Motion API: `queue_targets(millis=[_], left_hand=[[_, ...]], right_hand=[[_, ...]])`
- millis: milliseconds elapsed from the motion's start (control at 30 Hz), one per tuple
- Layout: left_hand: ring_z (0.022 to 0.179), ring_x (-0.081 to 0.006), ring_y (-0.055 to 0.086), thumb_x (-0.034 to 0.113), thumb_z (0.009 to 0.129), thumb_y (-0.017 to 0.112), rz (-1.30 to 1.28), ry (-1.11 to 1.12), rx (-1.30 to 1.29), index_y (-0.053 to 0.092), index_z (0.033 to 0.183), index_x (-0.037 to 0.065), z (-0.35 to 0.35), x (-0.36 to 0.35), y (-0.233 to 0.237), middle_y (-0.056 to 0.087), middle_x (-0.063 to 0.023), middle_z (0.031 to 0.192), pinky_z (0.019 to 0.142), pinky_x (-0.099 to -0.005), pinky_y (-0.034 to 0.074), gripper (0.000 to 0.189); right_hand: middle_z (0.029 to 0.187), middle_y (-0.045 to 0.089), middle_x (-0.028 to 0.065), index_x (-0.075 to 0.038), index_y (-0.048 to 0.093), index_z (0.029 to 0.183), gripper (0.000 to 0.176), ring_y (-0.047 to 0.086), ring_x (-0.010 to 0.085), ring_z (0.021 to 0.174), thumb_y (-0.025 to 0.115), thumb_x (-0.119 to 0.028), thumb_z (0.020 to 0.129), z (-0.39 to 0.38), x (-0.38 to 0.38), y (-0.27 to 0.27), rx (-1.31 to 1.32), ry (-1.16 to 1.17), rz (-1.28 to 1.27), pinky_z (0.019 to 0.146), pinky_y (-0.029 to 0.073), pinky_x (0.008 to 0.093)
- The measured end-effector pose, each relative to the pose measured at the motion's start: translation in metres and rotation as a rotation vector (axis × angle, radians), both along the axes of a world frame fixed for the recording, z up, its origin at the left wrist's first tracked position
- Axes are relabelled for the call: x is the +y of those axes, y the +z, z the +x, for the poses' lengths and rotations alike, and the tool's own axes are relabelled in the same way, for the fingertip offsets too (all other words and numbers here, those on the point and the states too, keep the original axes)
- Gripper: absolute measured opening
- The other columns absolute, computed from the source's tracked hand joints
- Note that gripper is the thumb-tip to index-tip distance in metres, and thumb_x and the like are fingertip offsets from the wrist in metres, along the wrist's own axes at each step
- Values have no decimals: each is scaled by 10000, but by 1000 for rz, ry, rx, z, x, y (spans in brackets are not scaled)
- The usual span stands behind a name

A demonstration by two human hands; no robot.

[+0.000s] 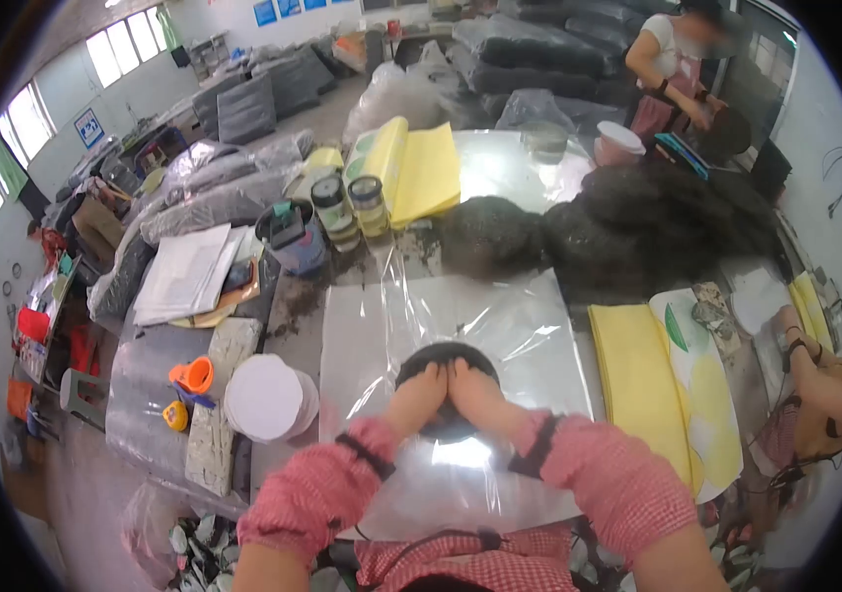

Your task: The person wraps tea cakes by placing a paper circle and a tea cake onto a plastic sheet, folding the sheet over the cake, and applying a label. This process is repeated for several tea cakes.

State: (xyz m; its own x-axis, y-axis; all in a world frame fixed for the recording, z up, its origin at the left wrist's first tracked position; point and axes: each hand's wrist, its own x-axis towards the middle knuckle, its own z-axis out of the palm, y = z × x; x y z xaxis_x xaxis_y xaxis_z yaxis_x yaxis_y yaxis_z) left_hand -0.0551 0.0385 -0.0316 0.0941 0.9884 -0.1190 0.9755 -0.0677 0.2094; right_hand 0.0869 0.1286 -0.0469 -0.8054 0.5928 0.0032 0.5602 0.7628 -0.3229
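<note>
A black, rounded flat mass (446, 426) lies on a sheet of clear plastic (382, 326) directly in front of me. My left hand (424, 393) presses on its left part, fingers close together and bent over it. My right hand (475, 395) does the same from the right, and the two hands touch at the middle. The material's exact kind cannot be made out. Both of my arms wear pink checked sleeves with dark bands. Beyond the sheet sit a dark lump (490, 235) and a larger heap of dark material (658, 225).
To the left are a stack of white round sheets (265, 398), an orange tape dispenser (194, 375) and papers (184, 274). Glass jars (370, 205) and a bucket (295, 242) stand behind. Yellow sheets (638, 385) lie right. Co-workers (673, 74) work at the far right and right edge.
</note>
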Motion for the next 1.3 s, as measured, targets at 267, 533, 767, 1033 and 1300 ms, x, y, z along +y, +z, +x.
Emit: queue_targets(millis=[267, 533, 767, 1033, 1300], left_hand=[[1238, -377, 534, 236, 823, 756, 443, 282, -375, 673, 1034, 81, 8, -170, 103, 627, -116, 1262, 1045, -550, 403, 275], [1297, -310, 541, 196, 850, 713, 470, 170, 181, 711, 939, 59, 20, -228, 94, 649, -169, 1239, 1099, -592, 350, 163], [1310, -375, 516, 470, 753, 822, 120, -1, -108, 597, 1218, -3, 42, -211, -20, 583, -215, 1325, 1125, -556, 344, 701], [1142, -328, 622, 503, 804, 763, 459, -182, -249, 521, 1338, -26, 42, -74, 17, 678, -154, 1189, 1090, -518, 373, 789], [837, -304, 636, 297, 781, 809, 346, 495, -337, 531, 1208, 12, 74, -47, 8, 646, -102, 870, 884, -424, 435, 583]], right_hand=[[1098, 674, 155, 55, 561, 1276, 598, 651, 326, 1018, 766, -268, 817, 180, -29, 31, 372, -197, 220, 981, 467, 480], [797, 725, 56, 40, 543, 1339, 571, 707, 157, 871, 780, -66, 831, 182, -28, 142, 783, -388, -382, 1012, 486, 379], [1012, 727, 144, 1, 578, 1305, 538, 692, 307, 1003, 770, -209, 849, 219, 21, 41, 474, -553, -169, 1028, 482, 385], [1503, 379, 304, 49, 146, 1562, 1221, 385, 419, 1415, 863, -483, 730, 115, -68, -10, 440, -115, -238, 1140, 373, 483], [1495, 452, 241, -22, 353, 1515, 725, 453, 376, 1387, 720, -155, 903, 47, -29, 62, 860, -259, -198, 1116, 403, 438]])
